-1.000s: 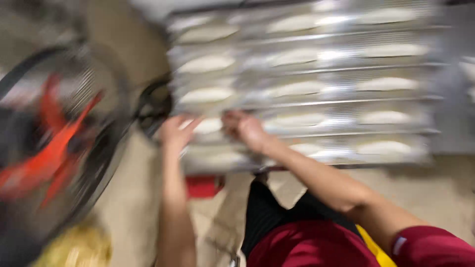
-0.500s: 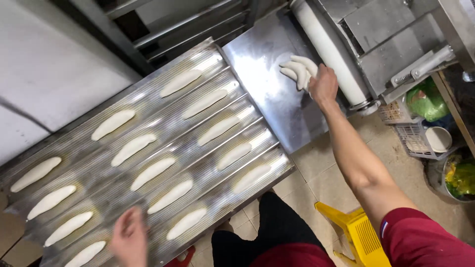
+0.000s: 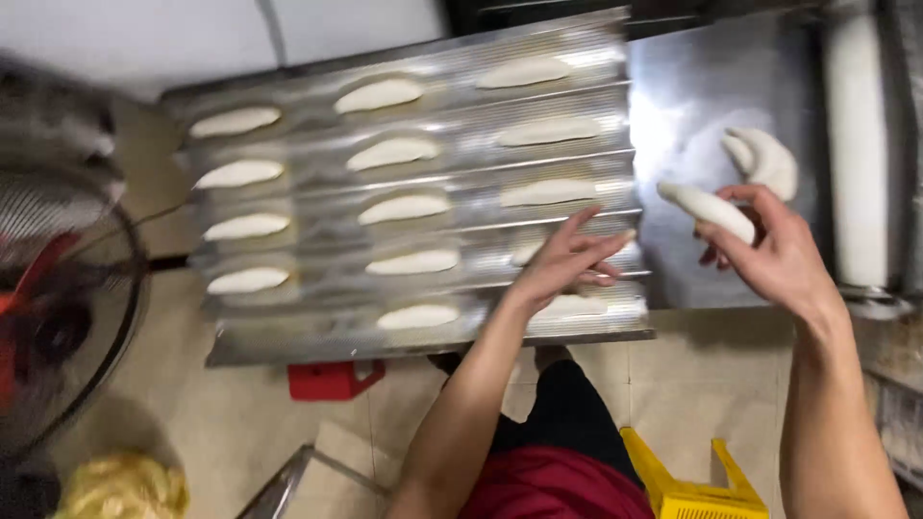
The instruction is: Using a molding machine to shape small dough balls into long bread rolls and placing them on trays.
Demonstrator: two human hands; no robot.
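Right hand [image 3: 774,252] fingers closed around a long white raw dough piece [image 3: 709,209] above the steel table [image 3: 692,106] | left hand [image 3: 567,261] open, empty, over the corrugated metal baking tray [image 3: 317,327] | tray mostly filled (near-right spots look blurred, maybe one free) | more curled dough pieces [image 3: 764,159] wait far right.

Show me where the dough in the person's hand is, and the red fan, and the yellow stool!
Dough piece [image 3: 707,209], head view, middle of the roll held by the right hand [image 3: 774,252].
Red fan [image 3: 43,317], head view, its wire guard.
Yellow stool [image 3: 687,485], head view, its seat edge.
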